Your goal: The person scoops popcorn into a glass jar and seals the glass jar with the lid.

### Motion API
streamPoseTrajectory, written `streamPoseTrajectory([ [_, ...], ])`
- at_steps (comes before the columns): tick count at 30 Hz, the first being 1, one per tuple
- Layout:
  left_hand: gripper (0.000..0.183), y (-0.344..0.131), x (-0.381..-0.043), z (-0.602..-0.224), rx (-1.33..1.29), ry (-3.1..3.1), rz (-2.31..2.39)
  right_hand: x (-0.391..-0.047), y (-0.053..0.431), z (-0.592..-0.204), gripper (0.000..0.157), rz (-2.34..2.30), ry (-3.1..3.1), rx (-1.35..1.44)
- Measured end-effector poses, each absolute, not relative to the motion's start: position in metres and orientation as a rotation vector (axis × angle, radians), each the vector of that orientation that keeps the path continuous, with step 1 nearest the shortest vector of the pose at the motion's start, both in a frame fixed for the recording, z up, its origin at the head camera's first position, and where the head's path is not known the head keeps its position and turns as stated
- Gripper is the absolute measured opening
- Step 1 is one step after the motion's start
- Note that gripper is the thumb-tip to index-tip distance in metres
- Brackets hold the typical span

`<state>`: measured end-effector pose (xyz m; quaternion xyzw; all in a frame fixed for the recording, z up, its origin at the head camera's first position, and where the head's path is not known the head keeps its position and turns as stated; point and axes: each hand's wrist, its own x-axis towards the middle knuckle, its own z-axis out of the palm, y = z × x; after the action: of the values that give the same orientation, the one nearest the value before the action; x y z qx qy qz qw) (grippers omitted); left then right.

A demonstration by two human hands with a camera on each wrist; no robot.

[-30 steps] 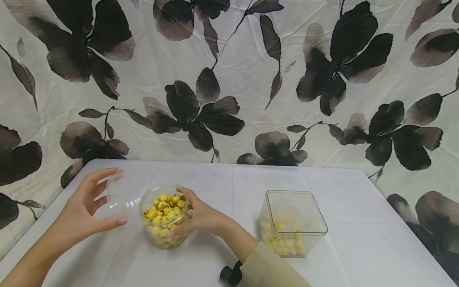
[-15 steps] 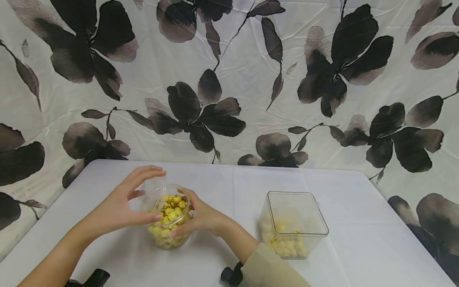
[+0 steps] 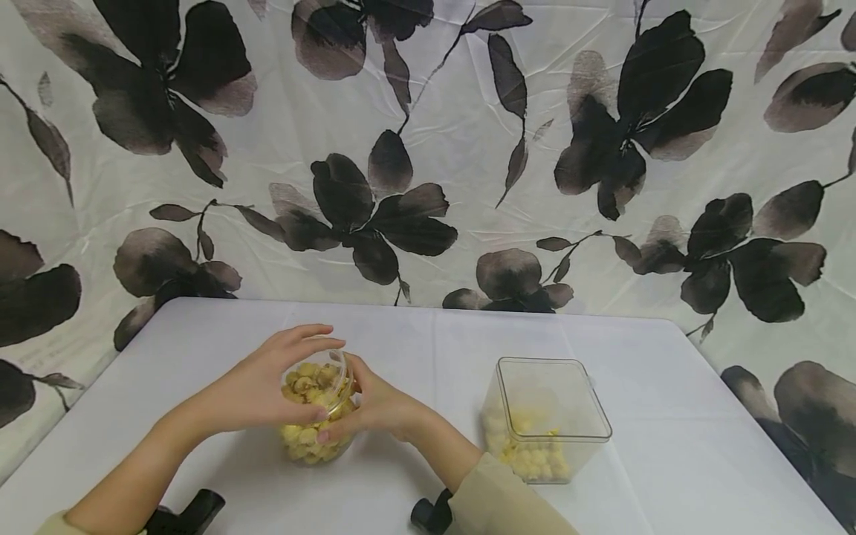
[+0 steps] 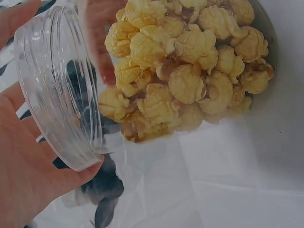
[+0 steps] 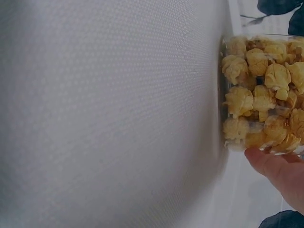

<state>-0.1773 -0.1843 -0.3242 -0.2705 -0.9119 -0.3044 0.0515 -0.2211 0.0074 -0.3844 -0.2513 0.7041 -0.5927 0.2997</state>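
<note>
A clear round jar (image 3: 313,448) of yellow popcorn (image 4: 187,83) stands on the white table, left of centre. My right hand (image 3: 376,401) grips its right side, thumb toward me; the right wrist view catches only part of that hand beside the popcorn. Over the jar's mouth, my left hand (image 3: 257,386) holds a clear round lid (image 4: 52,90) by its rim, with fingers at the far side and thumb at the near side. In the left wrist view the lid sits at the jar's top; whether it is seated cannot be told.
To the right stands a clear square container (image 3: 595,453) partly filled with popcorn. White cloth covers the table (image 3: 669,461), and a floral curtain (image 3: 468,148) hangs behind its far edge. Black wrist devices (image 3: 194,513) show below the forearms.
My left hand has carried the lid rightward from beside the jar to over its mouth. My right hand has stayed on the jar, and the square container has not moved.
</note>
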Motion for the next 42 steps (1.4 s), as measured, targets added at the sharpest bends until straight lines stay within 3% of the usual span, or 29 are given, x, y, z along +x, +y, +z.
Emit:
streamPoseTrajectory([
  [18, 0.071, -0.176, -0.179, -0.319, -0.859, -2.848, -0.72, -0.222, 0.008, -0.388, 0.09, -1.554, 1.861, -0.695],
  [22, 0.079, -0.177, -0.182, -0.317, -0.881, -2.887, -0.74, -0.223, 0.009, -0.388, 0.09, -1.542, 1.866, -0.701],
  [27, 0.095, -0.171, -0.171, -0.315, -0.518, -2.916, -0.535, -0.223, 0.009, -0.388, 0.088, -1.556, 1.853, -0.709],
  [32, 0.096, -0.164, -0.158, -0.318, -0.284, -2.913, -0.448, -0.223, 0.007, -0.389, 0.087, -1.576, 1.839, -0.709],
  [42, 0.082, -0.172, -0.163, -0.314, -0.493, -2.962, -0.656, -0.223, 0.006, -0.387, 0.089, -1.553, 1.861, -0.692],
])
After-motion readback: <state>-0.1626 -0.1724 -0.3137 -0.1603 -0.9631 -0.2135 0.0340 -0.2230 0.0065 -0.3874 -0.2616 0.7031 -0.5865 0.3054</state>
